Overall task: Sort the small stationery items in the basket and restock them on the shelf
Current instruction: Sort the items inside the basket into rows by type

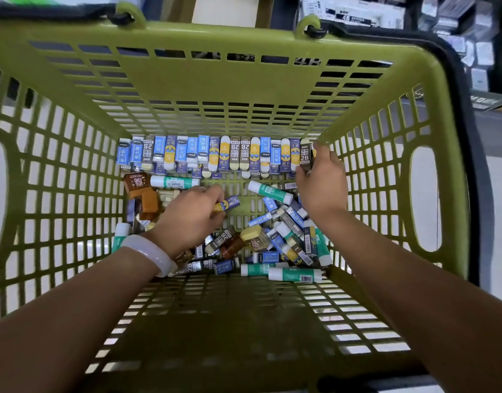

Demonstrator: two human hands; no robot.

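Inside the green basket (pixel 386 89), erasers (pixel 215 154) stand in a neat row along the 12 o'clock wall, with loose ones and glue sticks (pixel 174 182) heaped toward 6 o'clock. The left hand (pixel 191 217) pinches a yellow-and-purple eraser (pixel 228 204) at the centre. The right hand (pixel 322 180) curls its fingers round a dark 2B eraser (pixel 306 158) at the row's 3 o'clock end.

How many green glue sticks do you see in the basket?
6 glue sticks. One below the eraser row, one right of centre, one at far left, one at the pile's right edge, two at its near edge. Others may lie hidden.
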